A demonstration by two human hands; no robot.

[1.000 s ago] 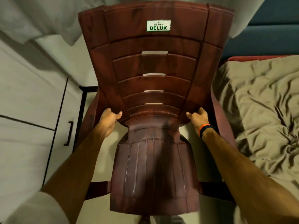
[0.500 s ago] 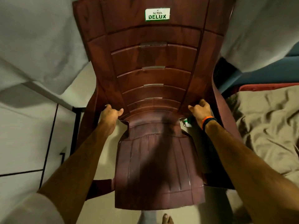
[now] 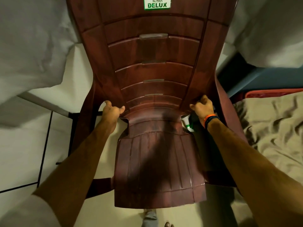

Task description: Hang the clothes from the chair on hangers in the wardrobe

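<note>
One chair (image 3: pixel 152 99), dark brown plastic, was held up off the floor, seat toward the camera, back rising to the top of the view. One green-and-white label (image 3: pixel 157 3) read DELUX near the top of the back. Two hands gripped it where back meets seat: left hand (image 3: pixel 111 111) clasped the left edge, right hand (image 3: pixel 202 107) clasped the right edge. Two bands (image 3: pixel 210 118), orange and dark, sat on the right wrist. One bed (image 3: pixel 272 128) with rumpled tan sheet lay to the right. White cloth (image 3: pixel 32 46) hung upper left.
</note>
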